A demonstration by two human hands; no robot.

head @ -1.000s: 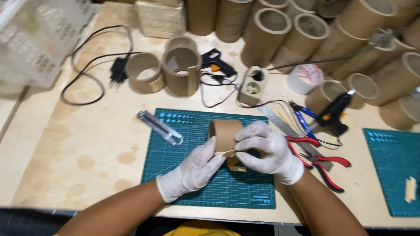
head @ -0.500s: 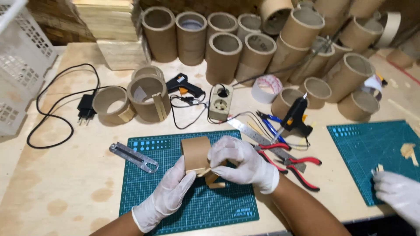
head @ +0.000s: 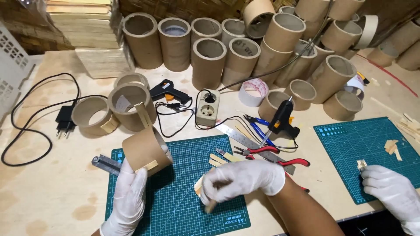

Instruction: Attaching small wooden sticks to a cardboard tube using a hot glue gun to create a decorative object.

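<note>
Cardboard tube (head: 146,153) sits tilted in the gloved left hand (head: 129,192), above the left edge of the green cutting mat (head: 183,196) on the table (head: 48,188). That hand is closed around the tube's lower wall, gripping it from below. One thin wood strip (head: 146,166) already lies flat against the tube's outer wall near the fingers, so at least one piece looks fixed in place. The rest of the wall that faces the camera is bare, so I judge that more strips are wanted there; the far side is hidden.

The gloved right hand (head: 243,179) is curled together over the mat, pinching a small pale wood piece (head: 199,185) with a blurred end poking out below. It is near the tube but not touching it. Loose strips (head: 218,159) lie on the mat just beside that hand, which suggests a supply not yet used.

Behind the mat stand two finished-looking rings (head: 131,105) with strips leaning on them, a glue gun (head: 282,116), a metal ruler (head: 238,135), red pliers (head: 280,159) and a socket block (head: 206,109). A knife (head: 105,164) lies just left of the tube. At the far right another person's gloved hand (head: 389,188) rests on a second mat (head: 363,148) by small wood bits.
</note>
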